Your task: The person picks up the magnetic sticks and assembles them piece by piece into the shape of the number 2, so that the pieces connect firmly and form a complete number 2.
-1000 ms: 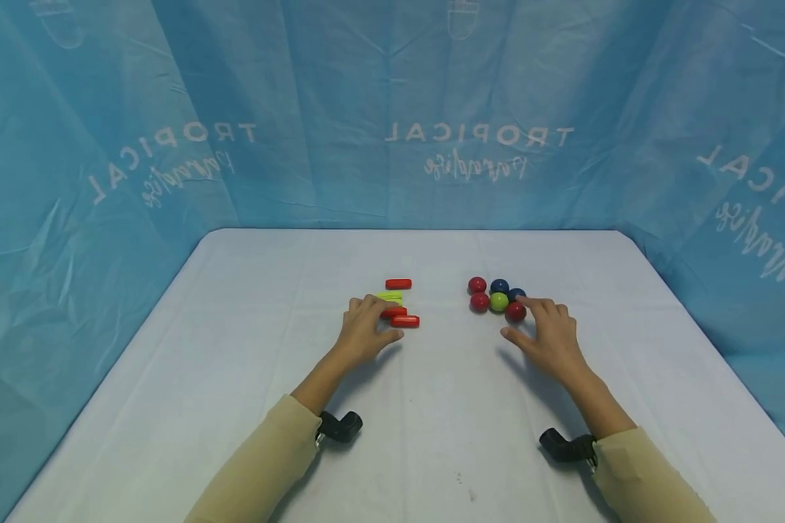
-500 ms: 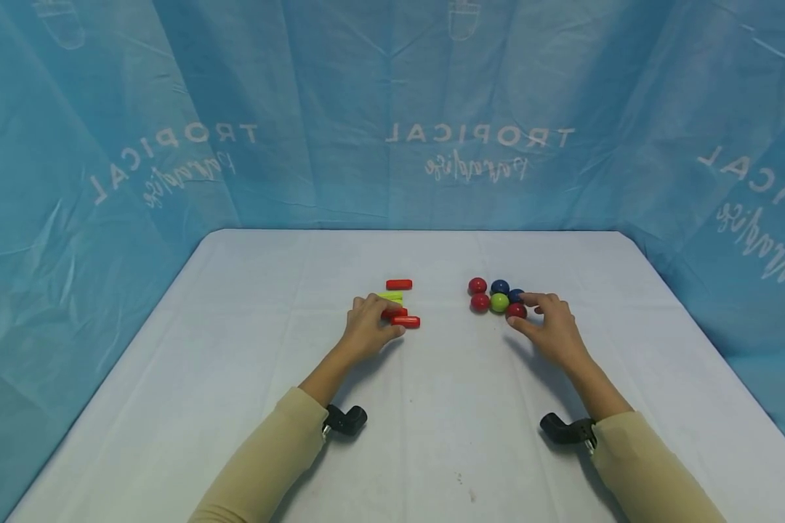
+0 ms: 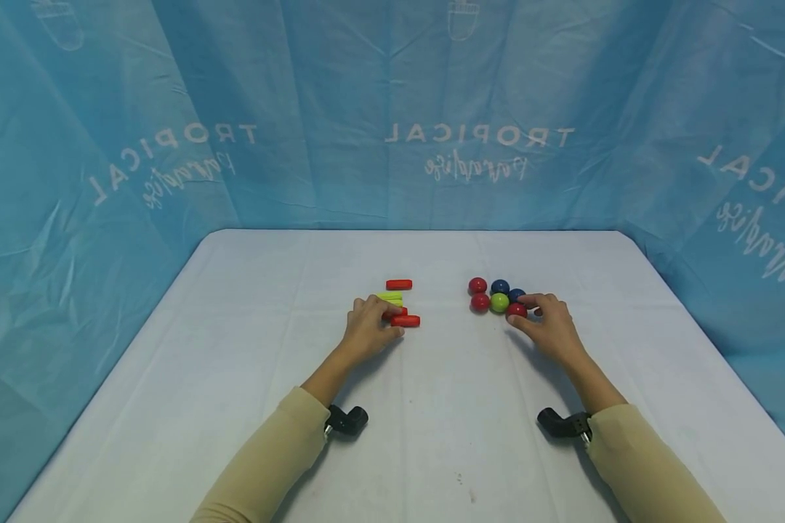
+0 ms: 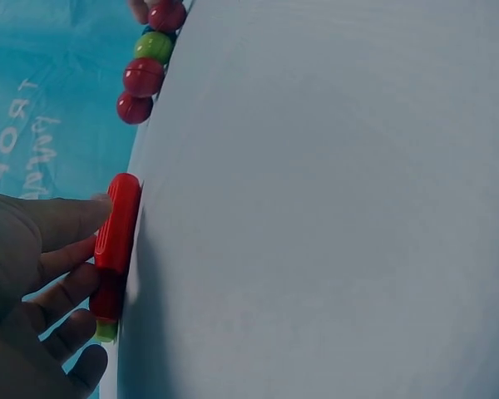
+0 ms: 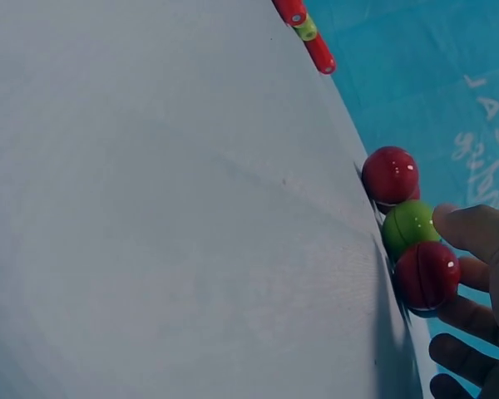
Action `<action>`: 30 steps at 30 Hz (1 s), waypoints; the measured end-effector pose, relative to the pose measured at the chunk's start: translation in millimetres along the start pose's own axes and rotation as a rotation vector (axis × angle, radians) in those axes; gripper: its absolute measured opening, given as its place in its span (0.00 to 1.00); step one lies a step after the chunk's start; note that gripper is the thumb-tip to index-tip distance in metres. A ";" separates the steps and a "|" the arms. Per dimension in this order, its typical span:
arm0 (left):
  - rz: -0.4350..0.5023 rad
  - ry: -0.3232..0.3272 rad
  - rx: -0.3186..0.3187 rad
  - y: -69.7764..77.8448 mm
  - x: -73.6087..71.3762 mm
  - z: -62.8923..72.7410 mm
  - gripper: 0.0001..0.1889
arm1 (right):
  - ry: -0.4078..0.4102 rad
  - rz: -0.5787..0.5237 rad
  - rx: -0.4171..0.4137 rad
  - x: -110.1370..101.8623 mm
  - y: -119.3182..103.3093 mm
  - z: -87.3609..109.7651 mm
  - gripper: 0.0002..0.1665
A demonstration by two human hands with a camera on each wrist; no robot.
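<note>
In the head view my left hand [image 3: 366, 328] reaches over several short plastic sticks. Its thumb and forefinger pinch the nearest red stick [image 3: 408, 321], which lies on the white table. Another red stick is partly hidden under the fingers. Beyond it lie yellow-green sticks [image 3: 389, 296] and a far red stick [image 3: 399, 285]. To the right, my right hand [image 3: 554, 330] holds the nearest red ball [image 3: 516, 311] between curled thumb and fingers. That ball sits against a green ball [image 5: 409, 226], with blue balls [image 3: 500, 287] and two more red balls [image 3: 480, 302] in the cluster.
A white cloth covers the table [image 3: 268, 290]. Blue printed sheeting [image 3: 392, 181] hangs behind it and along both sides. Black wrist mounts [image 3: 348, 420] stick out from both sleeves. Bare cloth lies between the sticks and the balls.
My right thumb and fingers have moved in and come together around the nearest red ball. My left hand has barely shifted, its thumb now at the nearest red stick.
</note>
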State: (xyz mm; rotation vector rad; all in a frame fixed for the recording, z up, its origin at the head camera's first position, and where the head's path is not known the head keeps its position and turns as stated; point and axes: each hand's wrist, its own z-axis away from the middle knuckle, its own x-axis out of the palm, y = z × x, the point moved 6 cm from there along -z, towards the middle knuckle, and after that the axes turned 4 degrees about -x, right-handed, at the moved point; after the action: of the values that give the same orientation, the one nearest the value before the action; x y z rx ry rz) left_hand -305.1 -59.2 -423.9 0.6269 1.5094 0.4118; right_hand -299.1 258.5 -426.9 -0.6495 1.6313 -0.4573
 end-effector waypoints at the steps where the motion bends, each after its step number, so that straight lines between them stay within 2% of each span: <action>1: -0.007 0.000 0.009 0.3 -0.2 -0.2 0.19 | -0.001 0.000 -0.001 0.3 0.4 -0.3 0.32; 8: -0.037 0.010 0.031 1.5 1.7 -2.5 0.18 | -0.004 -0.001 -0.002 2.8 4.7 -2.3 0.30; 15: -0.069 0.054 0.043 3.9 2.5 -2.7 0.15 | -0.013 0.002 0.042 6.1 8.9 -1.9 0.29; 21: -0.078 0.062 0.033 5.0 3.0 -2.2 0.14 | -0.009 0.014 0.062 8.6 11.0 -0.2 0.29; 30: -0.145 0.076 0.028 5.9 4.5 -3.3 0.15 | -0.011 0.018 0.055 10.1 12.8 0.2 0.30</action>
State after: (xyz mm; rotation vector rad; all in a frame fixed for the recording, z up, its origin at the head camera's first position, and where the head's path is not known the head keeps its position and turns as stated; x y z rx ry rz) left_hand -307.4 -51.5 -423.7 0.5251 1.6243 0.3068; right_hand -301.8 261.8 -442.6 -0.5944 1.6077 -0.4831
